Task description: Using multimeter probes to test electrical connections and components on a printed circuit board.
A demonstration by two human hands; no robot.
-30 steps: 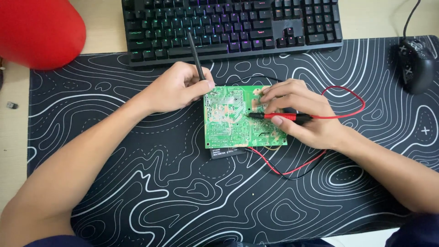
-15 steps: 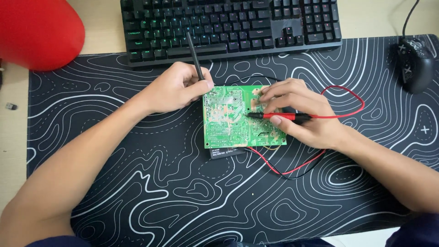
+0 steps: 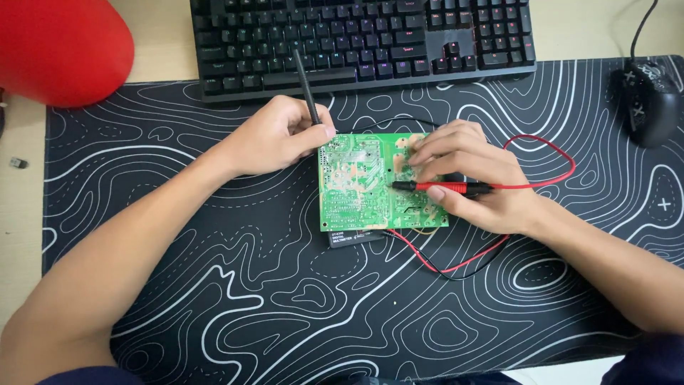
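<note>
A green circuit board [image 3: 363, 187] lies solder side up on a black desk mat [image 3: 285, 299], resting on a small black meter [image 3: 354, 237]. My left hand [image 3: 274, 135] grips a black probe [image 3: 306, 85] like a pen, its tip at the board's upper left corner. My right hand [image 3: 470, 175] holds a red probe [image 3: 445, 187] flat across the board's right half, tip pointing left, fingers resting on the board. Red and black leads [image 3: 456, 267] loop from under the board to the right.
A black keyboard [image 3: 363, 39] with lit keys lies along the mat's far edge. A black mouse [image 3: 648, 100] sits at the upper right. A red rounded object [image 3: 60, 50] fills the upper left corner. A tiny dark item [image 3: 18, 162] lies on the bare desk at left.
</note>
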